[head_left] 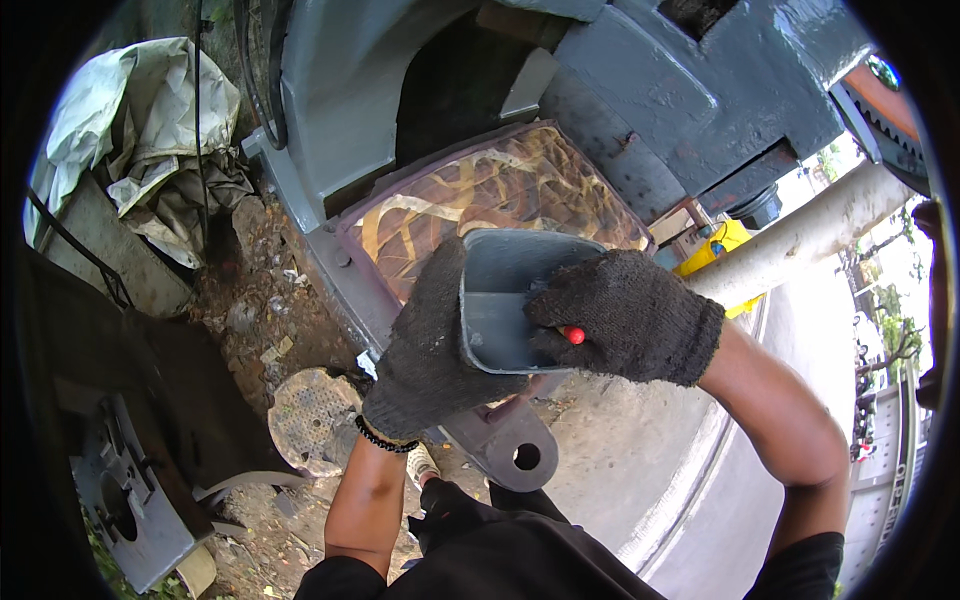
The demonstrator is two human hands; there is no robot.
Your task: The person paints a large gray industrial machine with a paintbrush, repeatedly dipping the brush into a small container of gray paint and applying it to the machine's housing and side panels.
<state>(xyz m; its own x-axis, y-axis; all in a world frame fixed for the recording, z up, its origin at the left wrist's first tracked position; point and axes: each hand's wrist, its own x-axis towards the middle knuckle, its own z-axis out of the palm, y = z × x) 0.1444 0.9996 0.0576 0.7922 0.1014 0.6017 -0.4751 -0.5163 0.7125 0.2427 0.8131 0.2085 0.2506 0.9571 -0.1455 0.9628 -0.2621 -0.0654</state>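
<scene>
My left hand (430,335), in a dark knitted glove with a beaded bracelet at the wrist, grips the left side of a grey box-like piece (492,275). Its open side faces up, showing rounded corners and a ridge across the inside. From the right, my right hand (640,315), gloved alike, reaches over its edge with bent fingers. Between those fingers sticks out the red round end of a slim object (573,335); the rest is hidden, so its kind does not show. Beneath lies a brown patterned cushion (500,185) on the machine.
Painted grey machine bodywork (650,90) rises ahead. Nearer me juts a metal lug (500,440) with a hole. A round cover (315,420) lies in littered dirt, a pale tarp (160,130) is heaped far left, and a pale pole (820,235) slants at right beside a yellow object (720,245).
</scene>
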